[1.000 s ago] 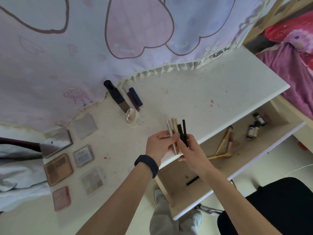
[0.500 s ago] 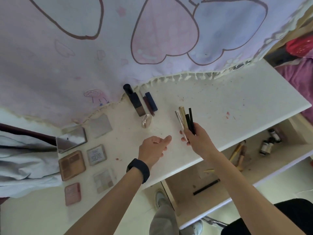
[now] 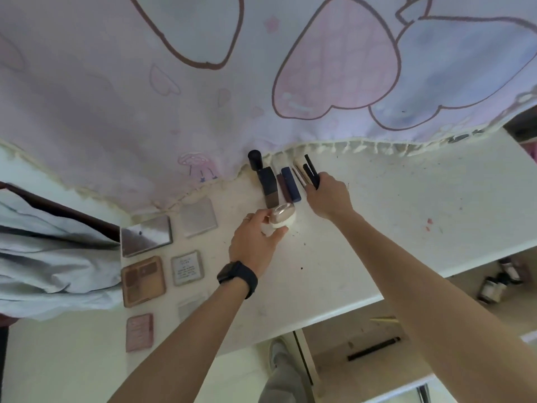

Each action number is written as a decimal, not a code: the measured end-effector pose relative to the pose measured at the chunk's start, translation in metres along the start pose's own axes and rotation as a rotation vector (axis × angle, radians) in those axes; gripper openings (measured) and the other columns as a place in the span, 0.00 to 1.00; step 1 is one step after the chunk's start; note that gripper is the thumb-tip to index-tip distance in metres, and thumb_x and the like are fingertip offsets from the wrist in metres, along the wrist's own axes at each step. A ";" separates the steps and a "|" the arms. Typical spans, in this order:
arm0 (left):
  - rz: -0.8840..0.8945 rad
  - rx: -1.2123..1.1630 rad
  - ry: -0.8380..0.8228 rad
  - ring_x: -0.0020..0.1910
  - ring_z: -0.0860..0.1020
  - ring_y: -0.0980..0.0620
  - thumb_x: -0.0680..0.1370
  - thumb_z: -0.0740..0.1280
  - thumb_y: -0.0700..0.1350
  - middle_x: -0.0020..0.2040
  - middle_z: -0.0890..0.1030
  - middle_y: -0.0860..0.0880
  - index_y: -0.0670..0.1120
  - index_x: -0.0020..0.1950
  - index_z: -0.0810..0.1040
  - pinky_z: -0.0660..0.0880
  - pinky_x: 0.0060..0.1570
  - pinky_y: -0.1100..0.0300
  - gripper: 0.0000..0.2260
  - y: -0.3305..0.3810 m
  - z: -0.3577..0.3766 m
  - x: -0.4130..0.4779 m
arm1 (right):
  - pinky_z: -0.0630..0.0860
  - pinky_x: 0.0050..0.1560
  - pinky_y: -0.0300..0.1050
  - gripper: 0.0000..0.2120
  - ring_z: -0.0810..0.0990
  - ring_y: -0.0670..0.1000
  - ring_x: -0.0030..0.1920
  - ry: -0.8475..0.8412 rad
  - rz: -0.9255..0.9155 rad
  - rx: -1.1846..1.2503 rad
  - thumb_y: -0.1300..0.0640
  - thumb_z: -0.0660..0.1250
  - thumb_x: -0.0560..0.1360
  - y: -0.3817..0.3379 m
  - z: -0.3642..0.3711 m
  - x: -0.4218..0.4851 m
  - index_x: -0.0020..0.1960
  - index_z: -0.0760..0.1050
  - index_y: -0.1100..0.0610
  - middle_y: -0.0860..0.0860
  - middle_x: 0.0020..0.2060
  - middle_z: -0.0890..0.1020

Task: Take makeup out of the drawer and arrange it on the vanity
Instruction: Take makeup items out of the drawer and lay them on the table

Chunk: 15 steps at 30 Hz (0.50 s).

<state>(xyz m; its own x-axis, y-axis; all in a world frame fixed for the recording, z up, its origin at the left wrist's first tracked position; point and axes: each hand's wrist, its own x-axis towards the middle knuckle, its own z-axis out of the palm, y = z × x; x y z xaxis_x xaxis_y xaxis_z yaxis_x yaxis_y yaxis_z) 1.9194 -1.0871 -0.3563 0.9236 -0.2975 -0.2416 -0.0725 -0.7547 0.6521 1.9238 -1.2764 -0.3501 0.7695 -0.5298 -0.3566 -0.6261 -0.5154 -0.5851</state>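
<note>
White vanity (image 3: 406, 216) under a heart-print curtain (image 3: 116, 97); left hand (image 3: 255, 242) grips a jar (image 3: 283, 216), right hand (image 3: 329, 196) clutches pencils (image 3: 311, 173); drawer (image 3: 334, 353) open.

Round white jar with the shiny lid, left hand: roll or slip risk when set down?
Probably rolls: the jar looks round-bodied, so on its side it would likely wander across the flat vanity top. The glossy lid may be slippery; the left hand curls round the white body instead. Seems rigid, and light enough for a one-handed grip.
</note>
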 end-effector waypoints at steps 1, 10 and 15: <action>0.006 0.002 -0.002 0.44 0.76 0.55 0.75 0.71 0.57 0.52 0.75 0.57 0.55 0.62 0.75 0.78 0.50 0.51 0.18 -0.001 -0.001 0.003 | 0.61 0.30 0.41 0.09 0.75 0.57 0.43 0.009 -0.003 -0.036 0.53 0.59 0.83 -0.002 0.002 0.003 0.55 0.70 0.59 0.56 0.45 0.77; 0.026 -0.052 -0.022 0.45 0.77 0.56 0.74 0.73 0.56 0.52 0.78 0.56 0.55 0.61 0.77 0.78 0.48 0.55 0.17 -0.007 -0.003 0.012 | 0.68 0.32 0.44 0.10 0.77 0.57 0.41 0.081 0.002 -0.232 0.61 0.59 0.78 -0.007 -0.001 0.009 0.55 0.77 0.58 0.55 0.42 0.80; 0.039 -0.048 -0.032 0.45 0.77 0.57 0.73 0.74 0.57 0.52 0.78 0.56 0.56 0.60 0.77 0.79 0.48 0.54 0.17 -0.010 -0.001 0.016 | 0.71 0.49 0.48 0.16 0.77 0.56 0.51 0.097 -0.086 -0.153 0.52 0.59 0.80 -0.001 0.002 0.009 0.65 0.74 0.57 0.53 0.54 0.80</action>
<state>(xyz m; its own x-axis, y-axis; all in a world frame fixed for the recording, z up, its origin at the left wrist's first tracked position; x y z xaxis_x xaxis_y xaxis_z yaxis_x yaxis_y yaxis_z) 1.9352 -1.0830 -0.3658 0.9078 -0.3454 -0.2379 -0.0894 -0.7136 0.6948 1.9317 -1.2790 -0.3541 0.8098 -0.5382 -0.2337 -0.5761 -0.6542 -0.4900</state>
